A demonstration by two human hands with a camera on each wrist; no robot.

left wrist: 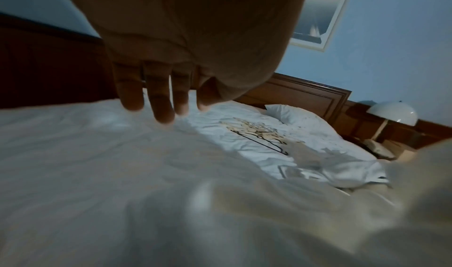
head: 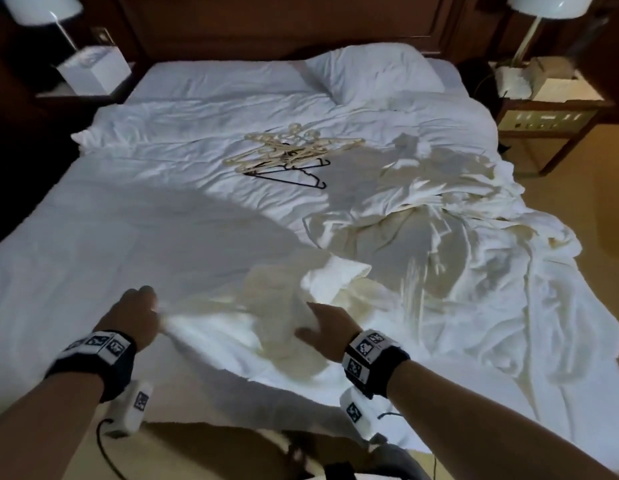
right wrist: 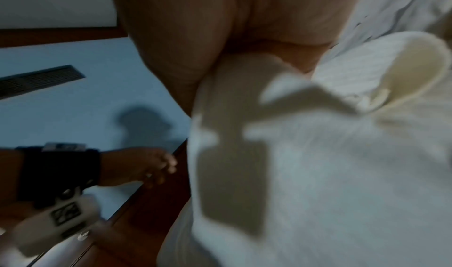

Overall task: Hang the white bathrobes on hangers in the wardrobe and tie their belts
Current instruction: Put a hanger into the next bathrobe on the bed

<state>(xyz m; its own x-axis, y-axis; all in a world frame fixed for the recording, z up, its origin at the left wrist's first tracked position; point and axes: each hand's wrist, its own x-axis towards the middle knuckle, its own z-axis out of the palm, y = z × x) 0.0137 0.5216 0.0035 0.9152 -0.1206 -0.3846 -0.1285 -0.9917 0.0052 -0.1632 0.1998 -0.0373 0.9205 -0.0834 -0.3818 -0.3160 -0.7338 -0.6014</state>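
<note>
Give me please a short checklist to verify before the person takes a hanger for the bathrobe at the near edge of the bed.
1. Bathrobe within reach at the near edge: ok.
2. Right hand grips the bathrobe: ok.
3. Left hand free, fingers straight: ok.
4. Hangers on the bed, unobstructed: ok.
5. Hangers separate, not tangled: not ok, they lie in a pile.
6. Belt located: cannot tell.

A hotel-style bedroom: a wide white-sheeted bed [head: 169, 216] fills the frame's centre, a dark carved wooden headboard [head: 266, 26] along the top, white dome-shaded lamps [head: 547, 5] on bedside tables in both upper corners.
</note>
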